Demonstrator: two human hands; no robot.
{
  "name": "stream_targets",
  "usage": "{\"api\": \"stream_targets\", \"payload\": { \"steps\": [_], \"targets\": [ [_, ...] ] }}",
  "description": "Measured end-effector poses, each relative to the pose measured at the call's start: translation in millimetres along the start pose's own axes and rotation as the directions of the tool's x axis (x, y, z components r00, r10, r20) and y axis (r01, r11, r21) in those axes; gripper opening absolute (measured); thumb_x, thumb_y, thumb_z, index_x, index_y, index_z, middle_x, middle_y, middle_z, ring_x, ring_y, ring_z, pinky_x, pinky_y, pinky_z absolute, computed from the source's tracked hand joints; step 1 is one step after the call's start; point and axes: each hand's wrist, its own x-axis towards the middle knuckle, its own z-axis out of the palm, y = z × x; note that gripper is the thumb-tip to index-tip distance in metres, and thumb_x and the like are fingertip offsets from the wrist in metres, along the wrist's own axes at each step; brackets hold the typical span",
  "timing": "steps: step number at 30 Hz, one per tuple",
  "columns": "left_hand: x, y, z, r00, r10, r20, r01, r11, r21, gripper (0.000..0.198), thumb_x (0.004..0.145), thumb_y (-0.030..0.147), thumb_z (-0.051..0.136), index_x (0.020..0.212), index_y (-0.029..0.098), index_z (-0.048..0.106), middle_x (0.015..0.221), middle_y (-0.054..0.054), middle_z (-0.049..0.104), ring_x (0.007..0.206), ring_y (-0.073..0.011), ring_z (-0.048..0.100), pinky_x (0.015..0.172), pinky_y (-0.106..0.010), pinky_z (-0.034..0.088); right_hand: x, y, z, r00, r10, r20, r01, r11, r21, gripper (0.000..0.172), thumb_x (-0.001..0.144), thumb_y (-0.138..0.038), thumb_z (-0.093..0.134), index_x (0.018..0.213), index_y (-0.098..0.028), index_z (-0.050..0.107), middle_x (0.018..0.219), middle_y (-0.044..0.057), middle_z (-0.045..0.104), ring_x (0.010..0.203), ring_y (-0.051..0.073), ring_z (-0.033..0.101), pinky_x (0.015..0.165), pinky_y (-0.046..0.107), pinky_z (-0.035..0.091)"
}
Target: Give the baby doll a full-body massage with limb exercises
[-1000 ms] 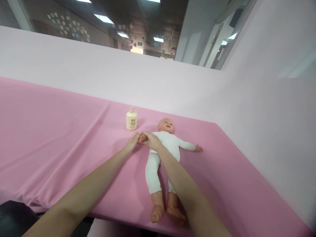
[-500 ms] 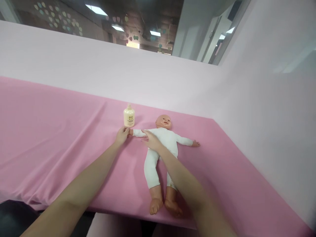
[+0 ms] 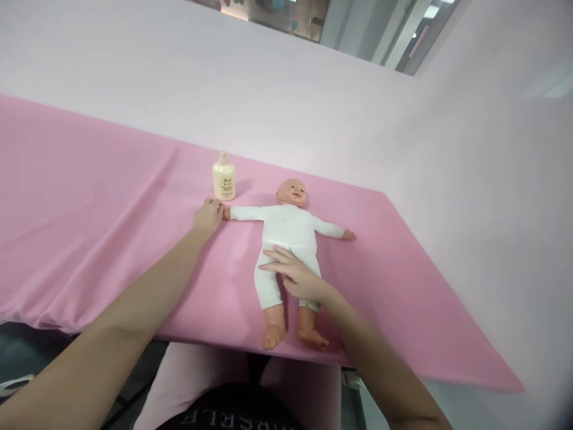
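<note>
A baby doll (image 3: 290, 230) with a white cloth body lies on its back, arms spread and head toward the wall. My left hand (image 3: 209, 216) is closed around the doll's hand at the end of its outstretched arm on the left. Over the doll's hips and upper legs is my right hand (image 3: 298, 276), fingers spread and holding nothing; whether it touches the cloth I cannot tell. A pale yellow pump bottle (image 3: 224, 181) stands upright just beyond my left hand.
The doll lies on a pink sheet (image 3: 394, 298) covering the table, wrinkled at the left. A white wall (image 3: 250, 101) rises behind, with a window (image 3: 358, 30) above, and another wall (image 3: 487, 209) borders the right. My legs (image 3: 192, 376) are below the front edge.
My right hand has moved from the doll's left-side arm down to its hips, fingers spreading. My left hand keeps hold of the doll's hand. The view has tilted downward.
</note>
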Motion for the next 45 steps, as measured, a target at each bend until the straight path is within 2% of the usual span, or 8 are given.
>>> {"api": "stream_targets", "payload": {
  "steps": [8, 14, 18, 22, 28, 30, 32, 45],
  "targets": [
    [-46.2, 59.6, -13.5, 0.988, 0.147, 0.038, -0.142, 0.983, -0.113, 0.039, 0.089, 0.036, 0.051, 0.123, 0.017, 0.053, 0.142, -0.018, 0.038, 0.128, -0.0324, 0.047, 0.106, -0.046, 0.042, -0.2, -13.5, -0.8, 0.990, -0.040, 0.135, 0.058, 0.989, -0.135, 0.056, 0.073, -0.003, 0.057, 0.124, -0.028, 0.064, 0.153, 0.005, 0.043, 0.155, 0.029, 0.016, 0.124, 0.055, 0.019],
    [-105.6, 105.7, 3.6, 0.883, 0.186, 0.430, 0.009, 0.910, -0.414, 0.051, 0.096, 0.058, 0.037, 0.124, 0.018, 0.051, 0.131, -0.013, 0.051, 0.132, -0.0257, 0.046, 0.113, -0.041, 0.037, -9.5, 1.6, -3.4, 0.976, -0.142, -0.167, 0.150, 0.988, 0.035, 0.047, 0.074, -0.012, 0.066, 0.118, -0.027, 0.057, 0.146, 0.010, 0.045, 0.143, 0.029, 0.037, 0.119, 0.052, 0.031],
    [-121.6, 114.8, 3.5, 0.791, 0.214, 0.573, 0.161, 0.830, -0.533, 0.066, 0.092, 0.075, 0.032, 0.105, 0.016, 0.059, 0.100, -0.011, 0.065, 0.099, -0.0247, 0.062, 0.087, -0.037, 0.051, -14.6, 8.6, -3.3, 0.917, -0.190, -0.351, 0.211, 0.977, 0.022, 0.040, 0.082, -0.031, 0.070, 0.117, -0.028, 0.051, 0.140, 0.011, 0.049, 0.134, 0.030, 0.046, 0.113, 0.053, 0.039],
    [-121.8, 116.3, -1.3, 0.565, 0.258, 0.783, 0.408, 0.738, -0.538, 0.081, 0.088, 0.084, 0.023, 0.098, 0.014, 0.063, 0.079, -0.009, 0.068, 0.078, -0.0209, 0.065, 0.070, -0.031, 0.052, -14.3, 8.6, -1.0, 0.885, -0.222, -0.409, 0.220, 0.974, -0.050, 0.039, 0.084, -0.036, 0.071, 0.116, -0.029, 0.049, 0.138, 0.011, 0.051, 0.129, 0.030, 0.050, 0.107, 0.052, 0.044],
    [-120.4, 111.3, -18.3, -0.131, 0.620, 0.774, 0.569, 0.686, -0.453, 0.085, 0.075, 0.090, 0.045, 0.102, 0.015, 0.071, 0.094, -0.012, 0.073, 0.105, -0.0288, 0.067, 0.083, -0.034, 0.056, -15.6, 6.9, 2.4, 0.889, -0.188, -0.417, 0.161, 0.982, -0.097, 0.037, 0.083, -0.035, 0.072, 0.113, -0.028, 0.051, 0.135, 0.012, 0.053, 0.126, 0.030, 0.052, 0.104, 0.052, 0.048],
    [-125.3, 112.6, -20.6, -0.291, 0.666, 0.687, 0.549, 0.705, -0.450, 0.077, 0.069, 0.082, 0.066, 0.107, 0.015, 0.072, 0.097, -0.011, 0.073, 0.107, -0.0304, 0.067, 0.086, -0.036, 0.056, -16.0, 7.2, 3.3, 0.885, -0.177, -0.431, 0.146, 0.984, -0.103, 0.037, 0.083, -0.032, 0.072, 0.113, -0.028, 0.051, 0.135, 0.011, 0.054, 0.126, 0.030, 0.053, 0.102, 0.052, 0.049],
    [-134.5, 116.1, -18.6, -0.362, 0.699, 0.617, 0.541, 0.697, -0.471, 0.073, 0.066, 0.068, 0.079, 0.115, 0.015, 0.071, 0.100, -0.009, 0.073, 0.107, -0.0305, 0.068, 0.088, -0.037, 0.056, -16.1, 7.0, 4.0, 0.883, -0.183, -0.433, 0.146, 0.982, -0.116, 0.037, 0.082, -0.027, 0.071, 0.113, -0.029, 0.051, 0.134, 0.011, 0.054, 0.124, 0.029, 0.054, 0.101, 0.051, 0.049],
    [-141.8, 113.6, 10.4, -0.460, 0.724, 0.515, 0.522, 0.689, -0.503, 0.049, 0.060, 0.042, 0.090, 0.100, 0.019, 0.072, 0.095, -0.005, 0.073, 0.087, -0.0236, 0.069, 0.079, -0.035, 0.059, -15.6, -8.6, -4.1, 0.943, -0.167, -0.287, 0.138, 0.983, -0.119, 0.049, 0.079, -0.007, 0.057, 0.123, -0.026, 0.052, 0.141, 0.011, 0.052, 0.134, 0.027, 0.049, 0.113, 0.055, 0.041]
  ]
}}
